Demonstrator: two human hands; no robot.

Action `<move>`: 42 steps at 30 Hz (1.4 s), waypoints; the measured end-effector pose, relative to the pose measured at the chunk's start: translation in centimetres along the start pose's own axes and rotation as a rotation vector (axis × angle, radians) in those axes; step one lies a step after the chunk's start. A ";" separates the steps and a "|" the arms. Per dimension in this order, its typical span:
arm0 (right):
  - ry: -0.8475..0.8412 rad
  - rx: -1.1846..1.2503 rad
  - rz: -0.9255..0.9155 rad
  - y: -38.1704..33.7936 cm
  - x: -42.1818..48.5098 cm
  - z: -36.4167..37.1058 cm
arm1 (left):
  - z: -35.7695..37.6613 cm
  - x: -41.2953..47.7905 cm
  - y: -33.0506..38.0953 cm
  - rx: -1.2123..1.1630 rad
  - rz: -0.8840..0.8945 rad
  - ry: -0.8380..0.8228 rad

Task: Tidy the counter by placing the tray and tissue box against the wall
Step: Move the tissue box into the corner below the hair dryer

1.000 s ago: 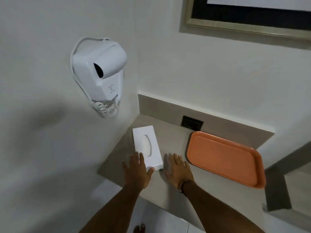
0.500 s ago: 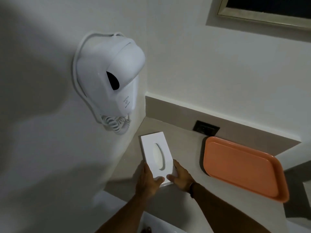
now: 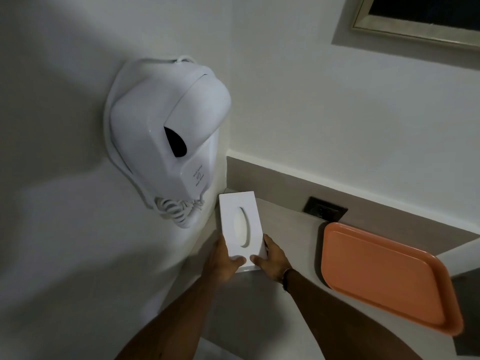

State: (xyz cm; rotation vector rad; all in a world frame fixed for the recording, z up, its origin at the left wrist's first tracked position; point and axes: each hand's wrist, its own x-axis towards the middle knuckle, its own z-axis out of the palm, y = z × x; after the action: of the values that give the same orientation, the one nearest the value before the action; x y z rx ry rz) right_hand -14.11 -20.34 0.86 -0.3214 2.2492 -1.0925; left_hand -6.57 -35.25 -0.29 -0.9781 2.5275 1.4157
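A white tissue box (image 3: 233,214) with an oval slot lies lengthwise in the counter's far left corner, its far end close to the backsplash and its left side near the side wall. My left hand (image 3: 222,261) grips its near left corner, thumb on top. My right hand (image 3: 271,258) holds its near right corner, thumb on top as well. An orange tray (image 3: 384,279) lies flat on the grey counter (image 3: 288,229) to the right, its far edge near the backsplash.
A white wall-mounted hair dryer (image 3: 168,141) with a coiled cord hangs on the left wall just above the box. A black socket (image 3: 324,211) sits in the backsplash between box and tray. A framed mirror edge (image 3: 415,29) shows at top right.
My hands went from lying flat on the counter to gripping the box's near end. The box has slid toward the far left corner, and the camera has moved closer.
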 end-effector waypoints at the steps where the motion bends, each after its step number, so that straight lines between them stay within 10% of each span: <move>1: 0.003 -0.003 0.003 -0.2 0.6 0.1 | -0.2 0.7 -0.1 0.006 0.009 -0.010; 21: 0.013 -0.050 0.025 -0.8 2.9 0.8 | -0.8 3.4 0.3 0.092 0.020 -0.014; 31: -0.028 -0.825 -0.347 2.2 -1.2 0.7 | 0.9 -2.8 0.0 0.719 0.326 -0.090; 42: -0.116 -0.857 -0.361 1.3 -1.0 2.4 | -0.9 -3.3 -0.2 0.874 0.284 -0.122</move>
State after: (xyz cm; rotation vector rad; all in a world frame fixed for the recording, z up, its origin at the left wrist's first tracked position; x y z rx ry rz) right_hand -11.78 -20.56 -0.89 -1.1337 2.4913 -0.1784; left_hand -3.68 -34.41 1.25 -0.3654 2.7897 0.2587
